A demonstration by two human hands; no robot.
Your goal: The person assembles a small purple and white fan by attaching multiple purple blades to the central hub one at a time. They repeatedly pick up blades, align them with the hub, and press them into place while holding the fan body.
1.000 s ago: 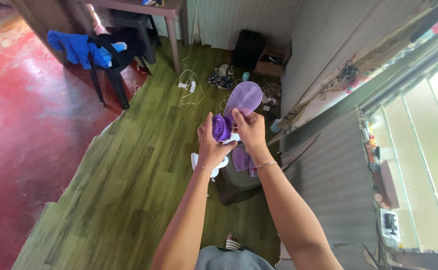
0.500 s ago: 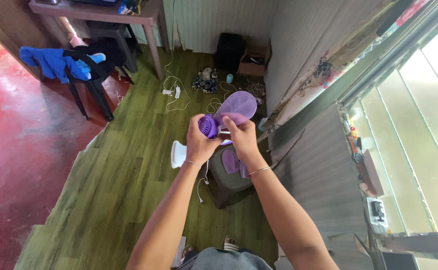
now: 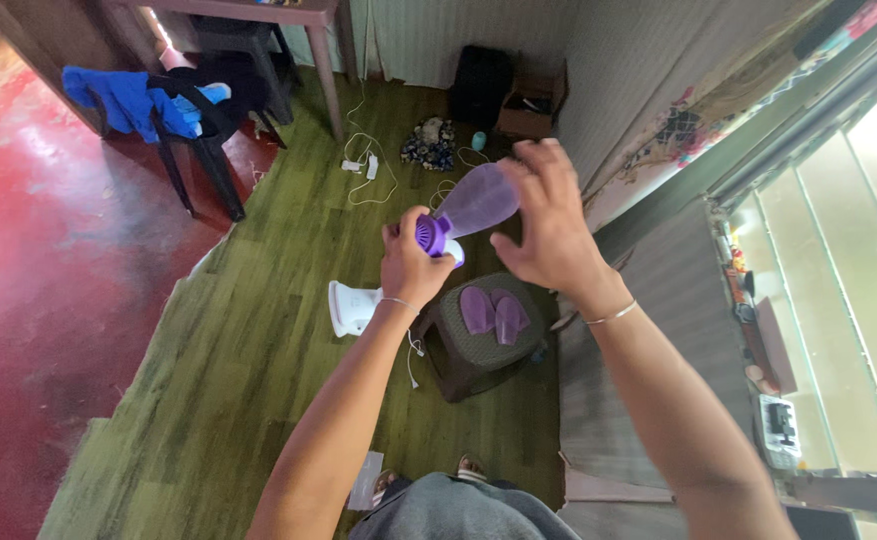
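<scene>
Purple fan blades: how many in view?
3. One blade is on the purple hub held by the left hand, with the right hand against it. Two loose blades lie on the dark stool.

A single head-worn camera looks steeply down, close over both forearms, toward the green floor [image 3: 258,330] beyond.
</scene>
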